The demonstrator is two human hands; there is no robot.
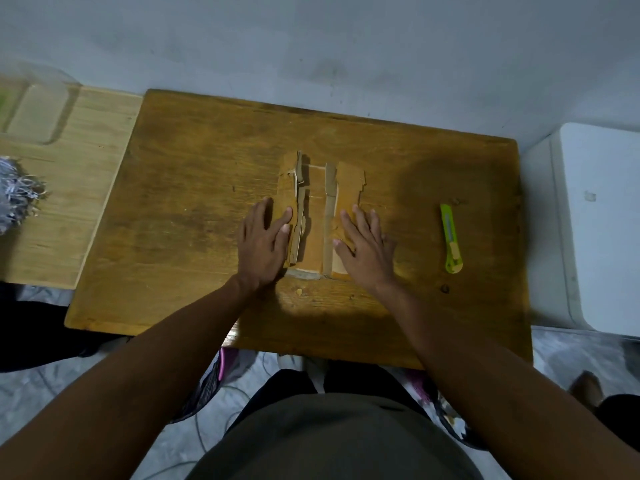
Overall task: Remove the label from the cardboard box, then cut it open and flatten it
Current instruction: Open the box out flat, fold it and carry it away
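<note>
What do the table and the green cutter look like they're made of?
Table: looks like wood, brown with visible grain and a dull, worn finish. Cutter: probably plastic, with a smooth, bright lime-green body; its blade isn't visible.

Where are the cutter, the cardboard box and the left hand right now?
cutter (451,238), head view, middle of its green handle.
cardboard box (313,216), head view, its flattened centre panel.
left hand (261,247), head view, back of the hand.
</note>
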